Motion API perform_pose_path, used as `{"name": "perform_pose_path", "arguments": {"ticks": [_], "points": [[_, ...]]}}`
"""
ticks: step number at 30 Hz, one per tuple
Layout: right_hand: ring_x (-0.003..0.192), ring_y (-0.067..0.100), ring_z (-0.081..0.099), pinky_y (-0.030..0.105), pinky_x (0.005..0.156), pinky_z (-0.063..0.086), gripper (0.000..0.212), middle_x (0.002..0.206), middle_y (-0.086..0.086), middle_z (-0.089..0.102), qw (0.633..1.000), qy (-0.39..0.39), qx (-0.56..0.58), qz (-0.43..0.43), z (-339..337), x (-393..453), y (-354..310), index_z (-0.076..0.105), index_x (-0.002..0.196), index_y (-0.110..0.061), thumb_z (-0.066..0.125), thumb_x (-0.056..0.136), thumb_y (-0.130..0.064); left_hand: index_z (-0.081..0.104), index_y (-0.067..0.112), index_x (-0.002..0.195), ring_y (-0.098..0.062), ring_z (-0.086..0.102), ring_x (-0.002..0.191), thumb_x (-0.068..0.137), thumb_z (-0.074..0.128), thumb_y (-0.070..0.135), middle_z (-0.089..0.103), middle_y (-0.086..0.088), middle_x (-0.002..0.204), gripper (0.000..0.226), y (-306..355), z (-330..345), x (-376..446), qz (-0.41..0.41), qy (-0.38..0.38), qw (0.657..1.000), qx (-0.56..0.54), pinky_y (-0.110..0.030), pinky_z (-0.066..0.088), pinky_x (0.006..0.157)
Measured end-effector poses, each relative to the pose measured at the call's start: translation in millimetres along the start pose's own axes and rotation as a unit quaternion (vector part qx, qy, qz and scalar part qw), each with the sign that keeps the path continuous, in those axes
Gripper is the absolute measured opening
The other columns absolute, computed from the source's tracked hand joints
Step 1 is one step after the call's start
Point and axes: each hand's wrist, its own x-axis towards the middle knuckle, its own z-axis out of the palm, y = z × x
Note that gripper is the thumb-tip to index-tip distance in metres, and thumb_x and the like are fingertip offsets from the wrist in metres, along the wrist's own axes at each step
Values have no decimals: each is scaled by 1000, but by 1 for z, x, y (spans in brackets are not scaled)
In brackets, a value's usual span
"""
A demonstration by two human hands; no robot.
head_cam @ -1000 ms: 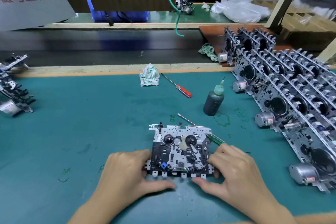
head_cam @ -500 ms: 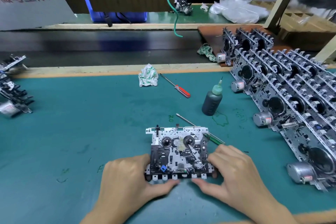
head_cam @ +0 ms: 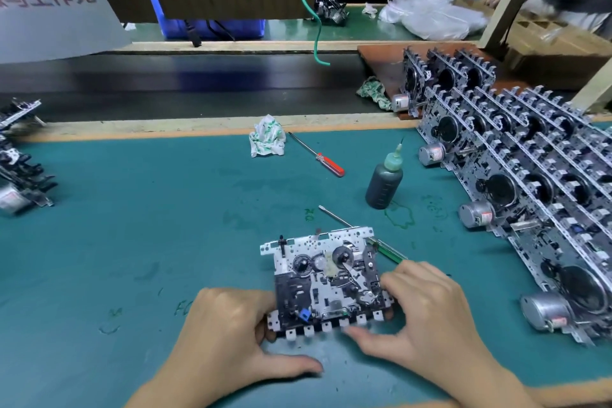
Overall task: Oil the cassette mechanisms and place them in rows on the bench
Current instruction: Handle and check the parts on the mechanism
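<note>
One cassette mechanism (head_cam: 326, 278) lies face up on the green bench mat (head_cam: 149, 225), near its front edge. My left hand (head_cam: 228, 338) grips its lower left corner, fingers curled at the edge. My right hand (head_cam: 427, 318) grips its right side, thumb along the front tabs. A dark oil bottle (head_cam: 384, 180) with a green needle nozzle stands upright behind and to the right of the mechanism. Rows of finished mechanisms (head_cam: 523, 182) stand on edge along the right side of the bench.
A green-handled tool (head_cam: 381, 245) pokes out from behind the mechanism. A red-handled screwdriver (head_cam: 318, 156) and a crumpled rag (head_cam: 266, 140) lie farther back. More mechanisms (head_cam: 20, 169) are piled at the left edge. Other people work beyond a dark conveyor (head_cam: 198, 83).
Both hands keep their hold on the mechanism, which has tilted a little, its right side turned farther away. The people at the far bench have moved.
</note>
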Motion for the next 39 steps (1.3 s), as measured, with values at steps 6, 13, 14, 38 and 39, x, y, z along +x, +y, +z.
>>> {"name": "perform_pose_path", "arguments": {"ticks": [6,13,14,38,39], "points": [[53,12,33,23,54,27,53,55,-6,39,999,-25,20,-24,-3,2,3,45,53,-13,57,72,-61,54,31,49,-6,40,31,52,45,89,38,10,33,59,4,1,0,-50,-12,999,13,-13,32,34],[52,8,34,26,53,31,62,52,-8,35,969,-88,211,97,-16,13,-5,42,56,-16,45,77,-74,52,22,57,-18,34,41,76,22,87,39,-4,42,74,10,-8,1,-128,51,986,-94,-29,28,41],[51,11,38,30,55,34,65,50,-3,38,948,-95,269,144,-18,16,-7,43,58,-15,42,76,-77,49,22,58,-20,31,42,77,25,86,34,-5,42,71,13,-8,3,-151,70,977,-135,-31,29,43],[92,0,54,13,77,39,43,93,-22,56,946,-120,248,169,-16,61,5,52,99,-44,58,65,-68,65,44,95,2,53,101,76,36,71,61,24,100,44,-2,-35,72,-100,59,988,-99,-24,43,83],[97,1,55,16,83,40,43,97,-23,58,935,-123,287,170,-11,60,5,53,102,-44,66,65,-61,64,44,104,2,50,111,78,44,65,59,25,109,39,-3,-35,74,-53,23,985,-160,-18,39,92]]}}
